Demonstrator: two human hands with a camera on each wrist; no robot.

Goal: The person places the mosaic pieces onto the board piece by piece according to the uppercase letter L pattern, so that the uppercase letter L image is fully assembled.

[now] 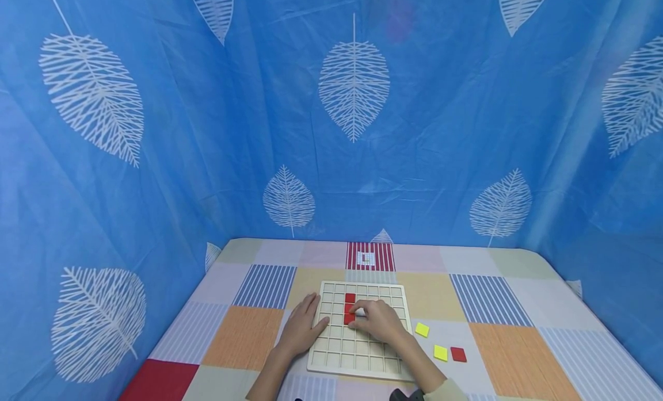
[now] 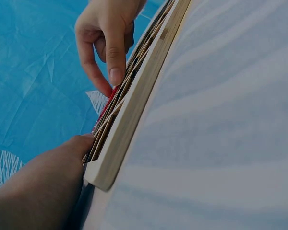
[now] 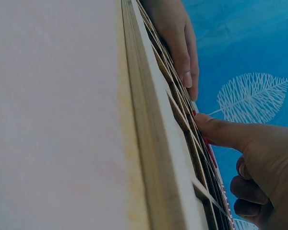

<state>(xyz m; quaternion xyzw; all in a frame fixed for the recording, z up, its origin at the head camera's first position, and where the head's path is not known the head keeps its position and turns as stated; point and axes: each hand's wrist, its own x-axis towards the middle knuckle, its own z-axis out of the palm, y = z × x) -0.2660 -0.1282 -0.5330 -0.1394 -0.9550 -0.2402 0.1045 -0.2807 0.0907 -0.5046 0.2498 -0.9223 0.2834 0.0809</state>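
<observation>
A pale wooden board (image 1: 331,359) with a grid of square cells lies on the table. Several red square tiles (image 1: 350,298) sit in a column in its upper middle cells. My right hand (image 1: 382,321) reaches over the board from the right, thumb and index finger pinching the lowest red tile (image 1: 349,319) of that column; its other fingers are folded in. My left hand (image 1: 300,328) rests along the board's left edge with fingers extended, the thumb lying over the rim. In the left wrist view, the right hand's fingertips (image 2: 116,76) are right at a red edge.
Two yellow tiles (image 1: 422,329) and a loose red tile (image 1: 458,354) lie right of the board. A small card (image 1: 365,259) printed with a gridded figure lies beyond it. The patchwork cloth (image 1: 248,338) covers the table, and a blue curtain (image 1: 414,159) hangs around.
</observation>
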